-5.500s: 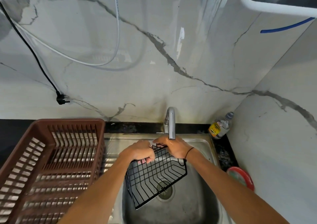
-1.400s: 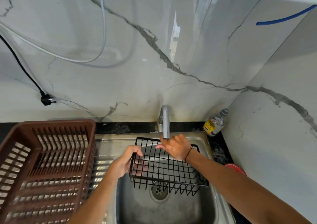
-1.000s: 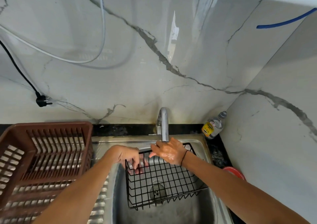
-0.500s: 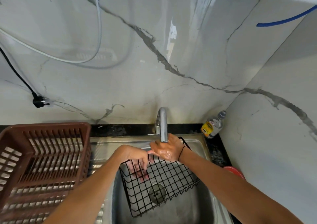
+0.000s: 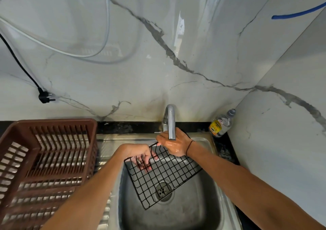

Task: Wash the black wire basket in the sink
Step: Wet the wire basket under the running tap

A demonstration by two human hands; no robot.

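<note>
The black wire basket (image 5: 163, 176) is held tilted over the sink (image 5: 202, 210), its top edge gripped by the right hand (image 5: 173, 144) under the tap (image 5: 170, 122), while the left hand (image 5: 139, 154) fingers (image 5: 144, 164) are spread flat behind its grid.

Single head-worn wide-angle view, looking forward and down, close over the sink (image 5: 208, 212), marble wall (image 5: 158, 53) ahead
</note>
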